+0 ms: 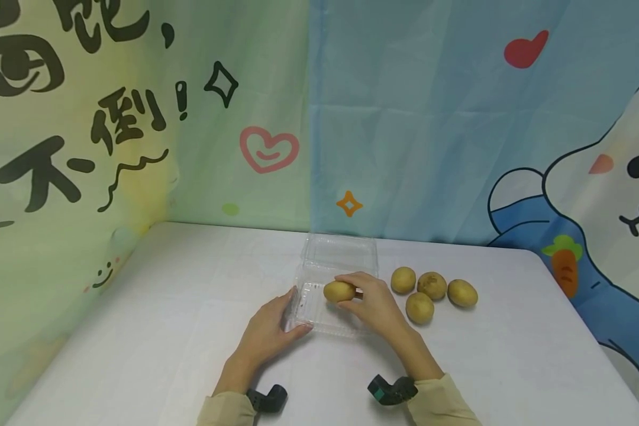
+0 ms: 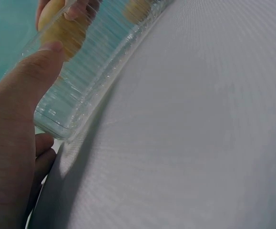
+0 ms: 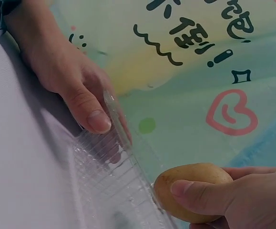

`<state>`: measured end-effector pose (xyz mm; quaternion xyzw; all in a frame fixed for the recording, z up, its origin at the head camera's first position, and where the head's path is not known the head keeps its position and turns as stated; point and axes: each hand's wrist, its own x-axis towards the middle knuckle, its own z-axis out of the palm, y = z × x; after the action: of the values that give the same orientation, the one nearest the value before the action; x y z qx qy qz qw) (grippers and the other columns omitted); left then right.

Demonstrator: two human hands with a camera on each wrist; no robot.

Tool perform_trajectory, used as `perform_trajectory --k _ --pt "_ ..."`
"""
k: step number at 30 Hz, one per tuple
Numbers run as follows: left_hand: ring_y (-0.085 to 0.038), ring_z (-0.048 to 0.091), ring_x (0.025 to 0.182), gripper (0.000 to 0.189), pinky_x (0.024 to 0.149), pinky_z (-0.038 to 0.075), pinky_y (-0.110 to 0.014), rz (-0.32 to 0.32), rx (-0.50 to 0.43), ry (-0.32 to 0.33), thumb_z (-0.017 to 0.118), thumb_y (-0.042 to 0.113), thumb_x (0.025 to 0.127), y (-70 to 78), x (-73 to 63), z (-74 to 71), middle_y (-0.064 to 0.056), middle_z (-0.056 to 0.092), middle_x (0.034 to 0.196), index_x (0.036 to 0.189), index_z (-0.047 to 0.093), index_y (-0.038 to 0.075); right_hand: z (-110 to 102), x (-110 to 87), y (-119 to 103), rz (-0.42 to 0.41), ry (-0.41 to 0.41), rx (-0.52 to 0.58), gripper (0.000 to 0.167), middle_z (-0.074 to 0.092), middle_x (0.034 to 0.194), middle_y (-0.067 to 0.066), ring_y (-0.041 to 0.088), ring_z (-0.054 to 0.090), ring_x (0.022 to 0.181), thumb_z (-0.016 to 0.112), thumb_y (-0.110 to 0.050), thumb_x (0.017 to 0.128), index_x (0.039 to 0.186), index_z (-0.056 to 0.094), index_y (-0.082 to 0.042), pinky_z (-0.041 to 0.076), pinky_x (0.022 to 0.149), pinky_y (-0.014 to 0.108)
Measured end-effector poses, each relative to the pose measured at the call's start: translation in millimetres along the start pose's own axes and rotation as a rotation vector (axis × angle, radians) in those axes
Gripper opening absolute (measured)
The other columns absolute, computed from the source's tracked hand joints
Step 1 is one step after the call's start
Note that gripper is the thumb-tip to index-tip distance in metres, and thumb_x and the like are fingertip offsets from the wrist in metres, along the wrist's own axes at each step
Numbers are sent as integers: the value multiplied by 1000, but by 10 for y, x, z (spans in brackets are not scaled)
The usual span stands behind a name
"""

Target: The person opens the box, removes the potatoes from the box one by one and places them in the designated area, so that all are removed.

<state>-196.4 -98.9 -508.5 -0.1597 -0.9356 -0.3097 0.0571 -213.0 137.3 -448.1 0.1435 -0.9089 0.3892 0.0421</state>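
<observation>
A clear plastic clamshell box lies on the white table with its lid folded back toward the wall. My left hand holds the box at its near left corner, thumb on the front wall and fingers along the left side. My right hand pinches a yellow-brown potato between thumb and fingers, over the box's tray. In the right wrist view the potato appears just above the box rim. The left wrist view shows my left thumb against the clear wall.
To the right of the box, several loose potatoes sit close together on the table. A printed cloth backdrop hangs behind the table's far edge. Black wrist devices are worn at both cuffs.
</observation>
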Motion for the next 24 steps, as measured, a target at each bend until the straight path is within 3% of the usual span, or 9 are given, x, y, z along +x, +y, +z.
perform_trajectory --k 13,24 --pt "-30 51 127 85 108 41 -44 18 -17 15 66 59 78 -20 2 14 -11 54 139 144 42 11 -215 -10 119 12 38 73 49 62 122 8 25 60 111 78 -11 76 123 63 -10 57 85 30" --pt "-31 49 129 86 109 39 -45 -7 -31 -1 65 60 78 -14 -5 1 -11 52 141 144 41 11 -336 -31 120 -7 31 77 50 62 121 9 26 61 109 78 -11 77 124 62 -10 57 85 29"
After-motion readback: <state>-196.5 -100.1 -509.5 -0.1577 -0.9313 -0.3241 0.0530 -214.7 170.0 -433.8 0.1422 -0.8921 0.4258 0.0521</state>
